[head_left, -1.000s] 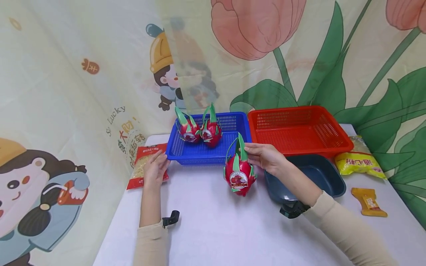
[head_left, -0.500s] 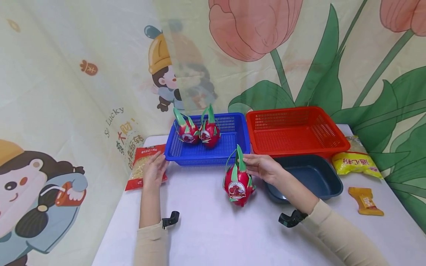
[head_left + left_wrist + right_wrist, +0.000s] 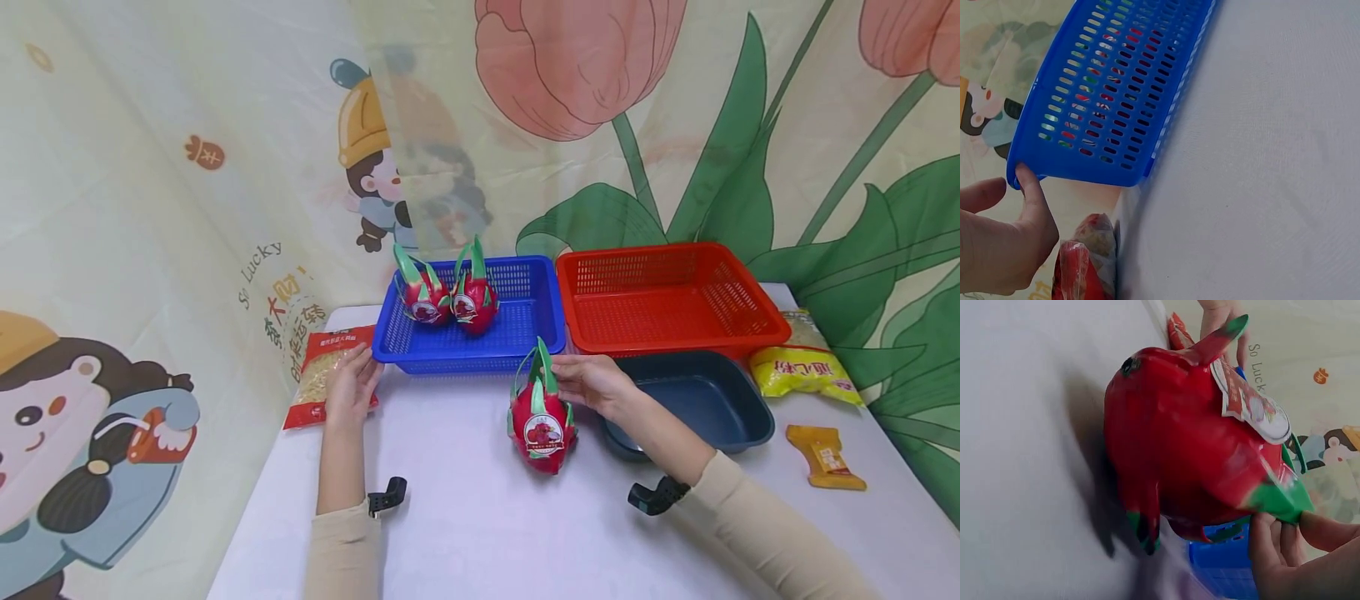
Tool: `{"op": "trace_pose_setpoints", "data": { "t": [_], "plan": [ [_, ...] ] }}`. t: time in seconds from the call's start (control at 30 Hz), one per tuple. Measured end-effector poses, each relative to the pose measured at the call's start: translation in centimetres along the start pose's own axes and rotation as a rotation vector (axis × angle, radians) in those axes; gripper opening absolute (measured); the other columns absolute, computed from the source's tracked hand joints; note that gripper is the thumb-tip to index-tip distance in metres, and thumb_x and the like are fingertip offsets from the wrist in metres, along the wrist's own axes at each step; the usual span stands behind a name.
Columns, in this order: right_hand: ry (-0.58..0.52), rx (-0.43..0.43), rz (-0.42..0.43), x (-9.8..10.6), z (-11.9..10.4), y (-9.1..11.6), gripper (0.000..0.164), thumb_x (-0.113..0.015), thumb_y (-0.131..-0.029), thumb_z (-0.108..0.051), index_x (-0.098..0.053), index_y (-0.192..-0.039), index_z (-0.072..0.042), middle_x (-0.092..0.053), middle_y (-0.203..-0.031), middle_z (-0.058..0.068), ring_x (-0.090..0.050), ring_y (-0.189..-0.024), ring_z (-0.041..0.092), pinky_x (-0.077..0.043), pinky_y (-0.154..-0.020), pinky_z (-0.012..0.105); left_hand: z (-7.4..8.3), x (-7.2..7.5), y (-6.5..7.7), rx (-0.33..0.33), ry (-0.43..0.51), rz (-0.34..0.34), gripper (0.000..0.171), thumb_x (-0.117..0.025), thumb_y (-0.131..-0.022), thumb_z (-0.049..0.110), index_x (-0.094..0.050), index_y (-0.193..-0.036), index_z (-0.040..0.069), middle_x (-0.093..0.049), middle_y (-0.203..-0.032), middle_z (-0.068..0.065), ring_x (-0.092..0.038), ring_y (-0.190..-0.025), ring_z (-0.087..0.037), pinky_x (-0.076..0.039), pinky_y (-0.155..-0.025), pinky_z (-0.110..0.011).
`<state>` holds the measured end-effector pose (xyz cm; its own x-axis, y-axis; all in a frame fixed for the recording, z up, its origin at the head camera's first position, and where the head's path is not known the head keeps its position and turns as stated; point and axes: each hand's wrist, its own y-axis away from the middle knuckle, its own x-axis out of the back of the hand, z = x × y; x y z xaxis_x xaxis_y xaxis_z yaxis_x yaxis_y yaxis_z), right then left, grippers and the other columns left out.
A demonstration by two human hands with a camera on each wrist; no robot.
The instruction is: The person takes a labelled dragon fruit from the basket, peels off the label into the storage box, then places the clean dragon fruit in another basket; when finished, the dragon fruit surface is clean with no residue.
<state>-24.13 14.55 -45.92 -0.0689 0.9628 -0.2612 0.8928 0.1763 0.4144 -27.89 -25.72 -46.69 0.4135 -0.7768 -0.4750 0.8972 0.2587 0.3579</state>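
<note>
By a green leaf at its top, my right hand (image 3: 596, 383) pinches a red dragon fruit (image 3: 542, 433) bearing a round label, in front of the blue basket. In the right wrist view, thumb and fingers meet on the green leaf tip (image 3: 1279, 499); whether the fruit (image 3: 1166, 437) touches the table, I cannot tell. Two more dragon fruits (image 3: 474, 302) stand side by side in the left part of the blue basket (image 3: 465, 365). My left hand (image 3: 351, 382) is at that basket's front left corner; in the left wrist view, a fingertip (image 3: 1024, 175) touches the rim.
A red basket (image 3: 675, 343) stands to the right of the blue one, with a dark blue tub (image 3: 750, 433) before it. Packets lie around: a red one (image 3: 318, 375) under my left hand, a yellow one (image 3: 806, 371) and an orange one (image 3: 825, 457) at the right.
My right hand has brought the dragon fruit down and toward me, away from the blue basket. During the last half second it has barely moved. The left hand stays at the basket corner.
</note>
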Motion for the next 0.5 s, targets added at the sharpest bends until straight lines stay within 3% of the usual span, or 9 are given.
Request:
{"op": "trace_pose_setpoints", "data": {
  "t": [0.23, 0.5],
  "plan": [
    [0.158, 0.051, 0.054, 0.2, 0.1, 0.3, 0.043, -0.067, -0.103, -0.014, -0.061, -0.142, 0.001, -0.073, -0.126, 0.015, -0.072, -0.116, 0.031, -0.056, -0.101, 0.043, -0.1, 0.4, 0.7, 0.016, -0.039, -0.023, 0.055, -0.057, -0.108, 0.024, -0.042, -0.159, 0.009, -0.052, -0.156, -0.009, -0.057, -0.137, -0.021, -0.05, -0.11, -0.032],
    [0.28, 0.161, 0.042, 0.8, 0.0, 1.2, 0.043, -0.07, -0.101, -0.016, -0.063, -0.14, 0.001, -0.072, -0.128, 0.018, -0.07, -0.118, 0.034, -0.05, -0.108, 0.052, 0.0, 0.4, 1.2, -0.022, -0.124, 0.014, 0.055, -0.055, -0.109, 0.026, -0.042, -0.16, 0.01, -0.056, -0.152, -0.009, -0.06, -0.133, -0.02, -0.052, -0.108, -0.03]
  ]
}}
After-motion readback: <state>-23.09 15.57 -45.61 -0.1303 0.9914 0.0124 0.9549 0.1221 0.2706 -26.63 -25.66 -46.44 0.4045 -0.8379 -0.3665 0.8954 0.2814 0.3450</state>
